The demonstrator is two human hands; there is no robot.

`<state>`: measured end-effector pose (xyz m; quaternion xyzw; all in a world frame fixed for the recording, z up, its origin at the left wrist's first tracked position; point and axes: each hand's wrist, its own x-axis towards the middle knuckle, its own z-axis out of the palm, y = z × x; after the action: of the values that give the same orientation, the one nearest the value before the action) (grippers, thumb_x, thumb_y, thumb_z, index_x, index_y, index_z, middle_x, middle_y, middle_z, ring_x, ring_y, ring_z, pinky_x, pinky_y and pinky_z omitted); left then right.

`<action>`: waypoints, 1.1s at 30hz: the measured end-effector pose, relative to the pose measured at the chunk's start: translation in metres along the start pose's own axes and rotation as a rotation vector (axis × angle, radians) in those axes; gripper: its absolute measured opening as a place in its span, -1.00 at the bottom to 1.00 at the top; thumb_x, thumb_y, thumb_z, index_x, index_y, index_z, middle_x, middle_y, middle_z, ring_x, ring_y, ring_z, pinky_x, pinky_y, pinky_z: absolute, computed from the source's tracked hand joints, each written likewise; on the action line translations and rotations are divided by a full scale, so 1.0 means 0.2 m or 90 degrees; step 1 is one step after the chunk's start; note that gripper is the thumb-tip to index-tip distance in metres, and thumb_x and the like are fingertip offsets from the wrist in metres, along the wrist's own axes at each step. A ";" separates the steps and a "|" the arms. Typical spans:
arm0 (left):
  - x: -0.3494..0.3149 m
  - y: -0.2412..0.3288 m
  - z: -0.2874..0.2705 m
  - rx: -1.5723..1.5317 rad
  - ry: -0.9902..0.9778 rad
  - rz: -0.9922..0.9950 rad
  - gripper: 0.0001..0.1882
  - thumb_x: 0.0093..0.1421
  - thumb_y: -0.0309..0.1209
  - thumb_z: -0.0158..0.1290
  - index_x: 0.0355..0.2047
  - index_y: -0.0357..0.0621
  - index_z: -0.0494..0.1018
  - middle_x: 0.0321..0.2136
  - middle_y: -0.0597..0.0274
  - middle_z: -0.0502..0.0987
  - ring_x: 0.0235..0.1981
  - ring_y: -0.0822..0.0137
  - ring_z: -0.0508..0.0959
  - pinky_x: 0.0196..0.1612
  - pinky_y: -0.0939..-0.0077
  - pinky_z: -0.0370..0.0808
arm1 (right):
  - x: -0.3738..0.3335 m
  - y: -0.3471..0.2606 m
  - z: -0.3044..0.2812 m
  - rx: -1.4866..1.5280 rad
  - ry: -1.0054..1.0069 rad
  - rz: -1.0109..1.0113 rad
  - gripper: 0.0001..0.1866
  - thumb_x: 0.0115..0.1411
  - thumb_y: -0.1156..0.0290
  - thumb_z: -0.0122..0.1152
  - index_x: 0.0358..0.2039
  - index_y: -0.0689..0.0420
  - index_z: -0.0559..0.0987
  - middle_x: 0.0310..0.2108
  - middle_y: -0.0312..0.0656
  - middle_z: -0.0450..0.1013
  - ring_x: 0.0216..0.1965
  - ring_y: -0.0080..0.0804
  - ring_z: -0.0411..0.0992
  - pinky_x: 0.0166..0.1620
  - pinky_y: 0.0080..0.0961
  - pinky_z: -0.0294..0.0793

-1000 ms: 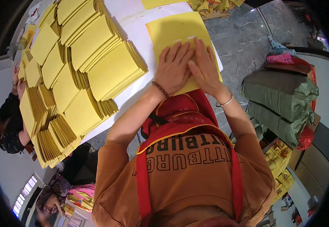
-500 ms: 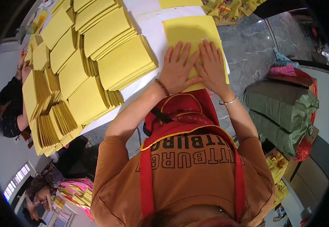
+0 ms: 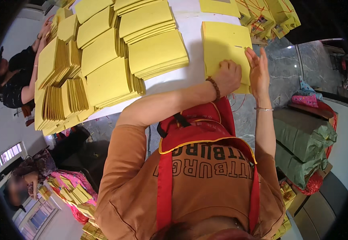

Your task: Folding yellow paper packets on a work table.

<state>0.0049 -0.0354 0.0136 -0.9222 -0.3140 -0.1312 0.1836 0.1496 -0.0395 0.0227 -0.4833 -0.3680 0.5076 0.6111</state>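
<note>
The yellow stack lies on the white worktop at its near edge, directly under the two hands, well apart from the fanned yellow piles that cover the worktop's left part. Compared with a second ago, both hands are no longer laid flat, palm down, on the top sheet. The left hand is now curled into a loose fist and pressed knuckles-down on the stack's near edge, nothing being gripped in it as far as can be seen. The right hand is now raised onto its edge, fingers straight and together, held open against the stack's right side, where a small lifted corner of paper is seen at the fingertips; whether that corner is pinched cannot be told. The change is judged to mean that flattening has given way to squaring or picking at the right edge. The stack itself has hardly shifted on the worktop. Its long axis runs away from the person, slightly tilted to the right at the far end, with the short edges near and far. More yellow bundles tied with red string are stacked beyond it, and green wrapped packs are piled to the right, below the worktop.
</note>
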 end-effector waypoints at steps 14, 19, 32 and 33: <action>-0.56 -0.66 -0.19 -0.041 0.042 -0.264 -0.58 -0.06 -0.51 -0.06 -0.10 -0.12 0.36 -0.23 0.24 0.46 -0.27 0.25 0.44 -0.29 0.40 0.35 | -0.08 -0.14 0.08 0.047 0.071 -0.129 -0.61 0.29 0.27 -0.22 0.03 0.26 0.25 -0.15 -0.07 0.37 -0.12 -0.36 0.36 -0.07 -0.49 0.35; -0.61 -0.65 -0.10 -0.026 -0.011 -0.294 -0.57 -0.05 -0.48 -0.05 -0.08 -0.06 0.35 -0.22 0.26 0.45 -0.24 0.24 0.43 -0.26 0.38 0.35 | -0.09 -0.07 0.13 0.063 0.034 -0.054 -0.66 0.28 0.33 -0.18 -0.01 0.25 0.31 -0.19 -0.14 0.39 -0.17 -0.46 0.37 -0.10 -0.55 0.34; -0.63 -0.57 -0.09 -0.140 -0.112 -0.317 -0.31 -0.10 -0.29 0.16 0.09 0.04 0.19 -0.03 0.01 0.25 -0.07 0.05 0.27 -0.06 0.19 0.22 | -0.14 0.03 0.25 0.007 -0.092 0.048 -0.69 0.26 0.38 -0.12 -0.02 0.20 0.37 -0.16 -0.17 0.40 -0.13 -0.45 0.38 -0.11 -0.57 0.39; -0.64 -0.55 -0.07 -0.111 -0.134 -0.310 -0.27 -0.13 -0.32 0.18 0.10 0.08 0.18 -0.01 0.00 0.22 -0.06 0.03 0.25 -0.05 0.16 0.20 | -0.14 0.02 0.25 0.001 -0.096 0.047 -0.69 0.26 0.38 -0.12 -0.02 0.20 0.37 -0.16 -0.17 0.40 -0.14 -0.45 0.38 -0.11 -0.58 0.39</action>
<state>-0.1643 -0.0272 0.0087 -0.8403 -0.5315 -0.1018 0.0334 0.0952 -0.0569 0.0321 -0.4567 -0.3943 0.5649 0.5629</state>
